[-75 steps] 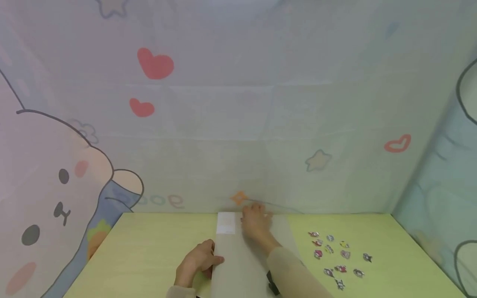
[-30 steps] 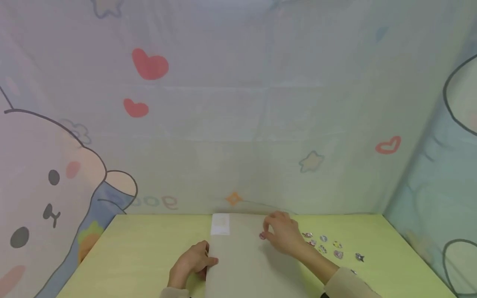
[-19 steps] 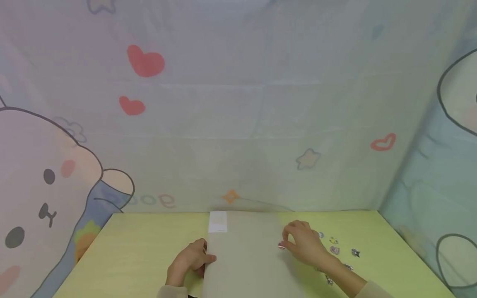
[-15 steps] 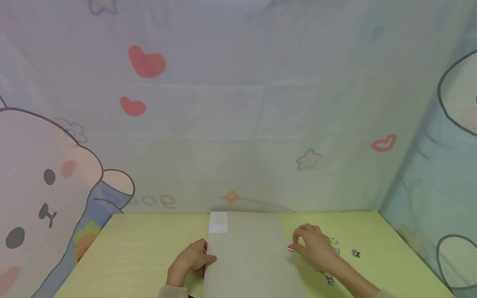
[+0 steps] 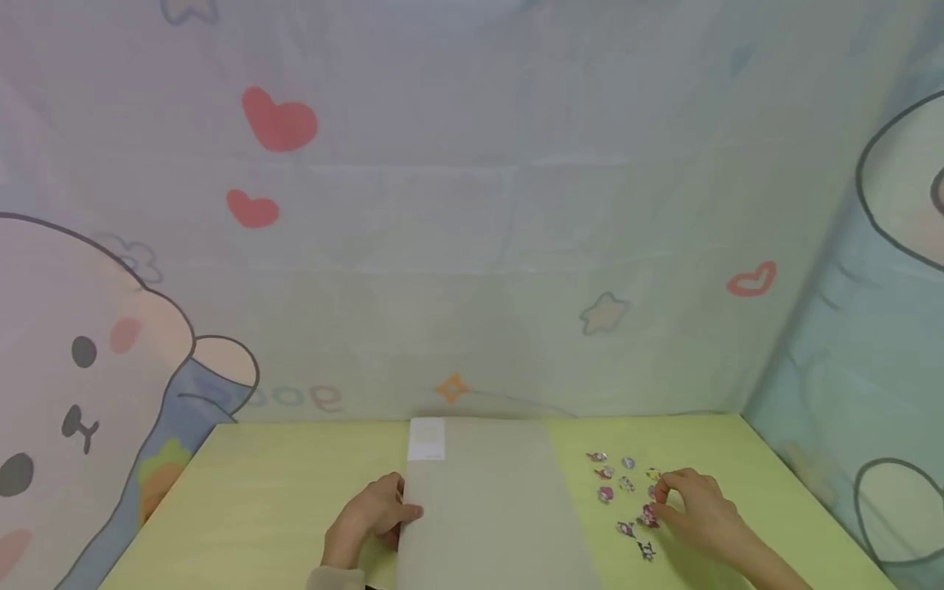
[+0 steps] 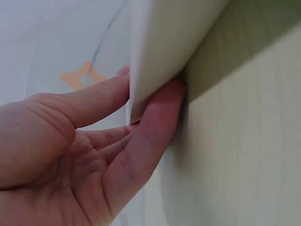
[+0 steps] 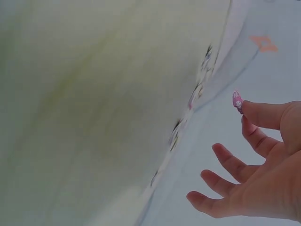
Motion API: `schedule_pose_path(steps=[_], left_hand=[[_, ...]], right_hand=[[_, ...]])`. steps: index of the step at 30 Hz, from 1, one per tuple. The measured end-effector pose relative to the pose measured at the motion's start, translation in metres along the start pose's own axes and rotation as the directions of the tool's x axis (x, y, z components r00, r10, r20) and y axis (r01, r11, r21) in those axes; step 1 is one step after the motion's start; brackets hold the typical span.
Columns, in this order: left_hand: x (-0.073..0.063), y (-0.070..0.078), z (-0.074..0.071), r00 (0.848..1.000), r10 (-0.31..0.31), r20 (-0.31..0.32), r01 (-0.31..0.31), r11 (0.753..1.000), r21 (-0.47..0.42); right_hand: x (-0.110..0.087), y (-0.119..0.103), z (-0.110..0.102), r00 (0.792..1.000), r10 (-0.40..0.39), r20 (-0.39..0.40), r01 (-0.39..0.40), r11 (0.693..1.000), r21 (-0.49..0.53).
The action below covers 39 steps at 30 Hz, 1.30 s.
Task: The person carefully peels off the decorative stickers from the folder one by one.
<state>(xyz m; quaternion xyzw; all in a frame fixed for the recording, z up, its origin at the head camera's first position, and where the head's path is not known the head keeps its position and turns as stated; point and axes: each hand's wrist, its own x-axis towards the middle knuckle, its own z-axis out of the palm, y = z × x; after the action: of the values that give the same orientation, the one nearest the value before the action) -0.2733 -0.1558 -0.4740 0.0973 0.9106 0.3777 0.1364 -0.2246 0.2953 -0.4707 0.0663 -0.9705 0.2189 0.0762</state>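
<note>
My left hand [image 5: 372,512] grips the left edge of a flat beige board [image 5: 487,500]. In the left wrist view its thumb lies on one face of the board [image 6: 164,42] and fingers reach under the other; that edge is lifted off the table. With thumb and index finger, my right hand [image 5: 696,512] pinches a small pink cartoon-figure piece [image 7: 237,102], its other fingers spread. The hand is above the table, right of the board, among several small cartoon pieces [image 5: 605,494]. Whether these are stickers or charms I cannot tell.
The yellow table [image 5: 295,483] bears the board at its middle. A white label [image 5: 426,438] sits on the board's far left corner. Behind the table hangs a printed curtain [image 5: 406,246] with hearts, stars and a cartoon bear; another printed panel [image 5: 870,393] stands at the right.
My right hand has moved from the board's far end to the right and nearer, carrying the pink piece to the other pieces. My left hand keeps its grip. The head view has shifted slightly.
</note>
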Motion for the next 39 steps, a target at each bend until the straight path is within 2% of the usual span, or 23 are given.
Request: schedule_pose_path(steps=[6,12,20,30,39], left_hand=[[-0.002,-0.005,-0.002,1.0,0.01,-0.014,-0.01,1.0,-0.023],[-0.003,-0.008,-0.002,1.0,-0.002,-0.015,0.002,1.0,-0.018],[-0.003,-0.01,-0.001,1.0,0.018,-0.019,-0.018,0.999,-0.034],[0.0,-0.007,0.002,1.0,0.022,-0.006,-0.022,0.999,-0.027],[0.002,-0.006,0.003,1.0,0.012,-0.001,-0.012,0.999,-0.043]], right_hand=[[-0.005,0.016,-0.01,0.999,0.001,0.042,0.0,1.0,-0.01],[-0.005,0.024,-0.01,0.997,-0.014,0.071,0.016,1.0,-0.025],[-0.007,0.017,-0.009,0.991,-0.055,0.122,0.066,0.994,-0.088],[-0.006,0.018,0.002,0.986,-0.034,0.164,0.061,0.985,-0.162],[-0.01,0.01,0.005,0.988,-0.026,0.153,0.06,0.973,-0.221]])
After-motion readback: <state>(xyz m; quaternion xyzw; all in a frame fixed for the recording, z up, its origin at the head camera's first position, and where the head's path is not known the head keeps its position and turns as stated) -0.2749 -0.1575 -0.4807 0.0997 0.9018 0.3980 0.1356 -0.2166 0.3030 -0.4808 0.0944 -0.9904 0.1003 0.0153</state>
